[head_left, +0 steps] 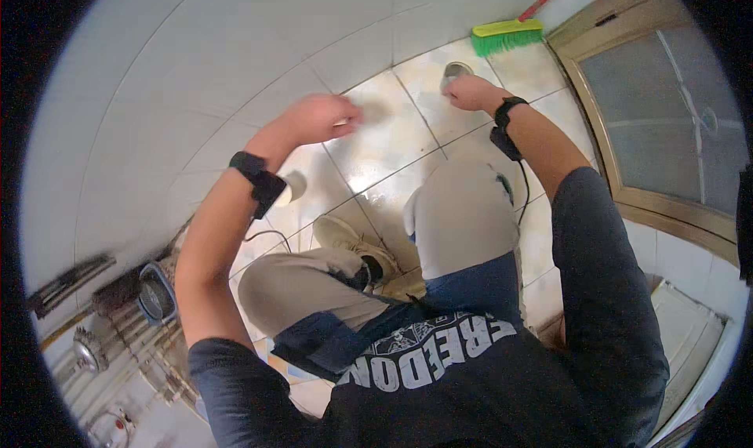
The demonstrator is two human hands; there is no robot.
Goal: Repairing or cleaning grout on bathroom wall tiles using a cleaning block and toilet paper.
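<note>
Above the tiled floor (384, 201), my left hand (323, 117) has its fingers curled together and slightly blurred. A small pale bit shows at its fingertips, too unclear to name. My right hand (472, 93) is closed at the near side of a small round container (457, 70) with a metallic-looking rim, near the wall. Its fingers seem to grip the edge, partly hidden by the hand itself. Beside my left wrist, a pale round object (292, 188) stands on the floor, partly behind the forearm. Black straps with small devices sit on both wrists.
A green-bristled broom (508, 36) with a red handle leans in the far right corner. To the right is a framed glass door (655, 111). A white tiled wall (235, 56) rises ahead and left. A grey-blue bucket-like container (157, 293) and pipes lie at lower left.
</note>
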